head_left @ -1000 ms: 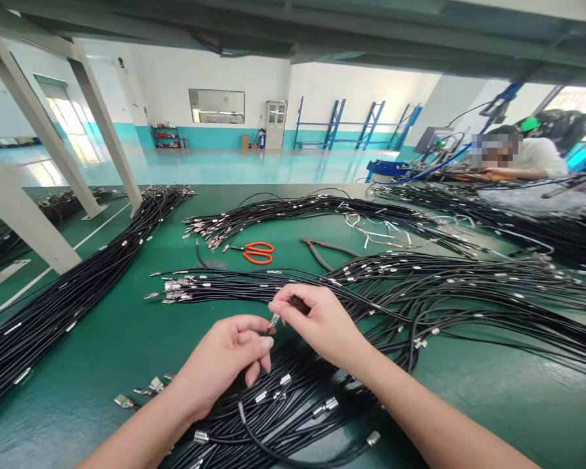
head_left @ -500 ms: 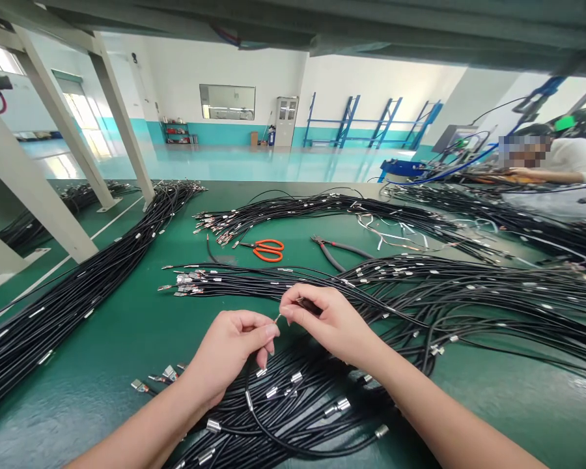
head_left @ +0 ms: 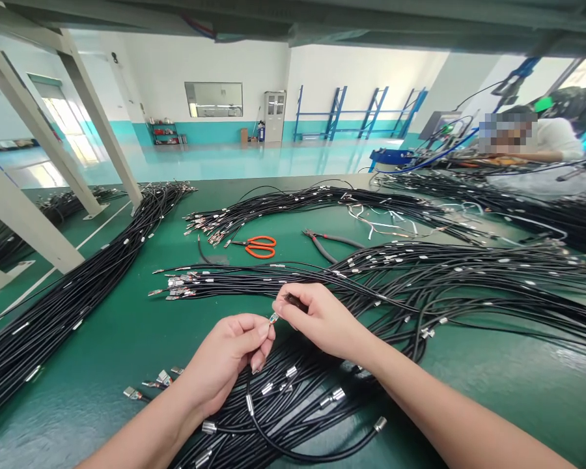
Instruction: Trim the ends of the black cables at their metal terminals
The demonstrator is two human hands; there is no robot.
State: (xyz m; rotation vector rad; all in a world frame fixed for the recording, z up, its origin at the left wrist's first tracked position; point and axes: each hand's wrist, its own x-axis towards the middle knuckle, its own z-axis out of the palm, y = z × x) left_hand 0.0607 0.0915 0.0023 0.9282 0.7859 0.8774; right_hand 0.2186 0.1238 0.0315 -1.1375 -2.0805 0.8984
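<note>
My left hand point(head_left: 237, 352) pinches a black cable point(head_left: 260, 430) close to its end between thumb and fingers. That cable loops down from the hand and curves right to a silver metal ferrule point(head_left: 381, 424). A small shiny metal terminal point(head_left: 273, 318) shows between my two hands. The fingertips of my right hand point(head_left: 320, 319) are closed at the terminal's upper end. A dark brown tool-like piece point(head_left: 295, 301) sits inside the right hand's grip; its kind is mostly hidden. Under both hands spreads a pile of black cables point(head_left: 317, 417) with silver ferrules.
Orange-handled scissors point(head_left: 260, 247) and grey-handled pliers point(head_left: 329, 243) lie beyond the hands on the green table point(head_left: 141, 332). Bundles of black cable point(head_left: 102, 273) run along the left and across the back. A co-worker point(head_left: 557, 137) leans over the table at the far right.
The view has shifted slightly, so the scene sits further left. The terminal between my hands shows more plainly, and my right fingertips have moved a little away from my left ones.
</note>
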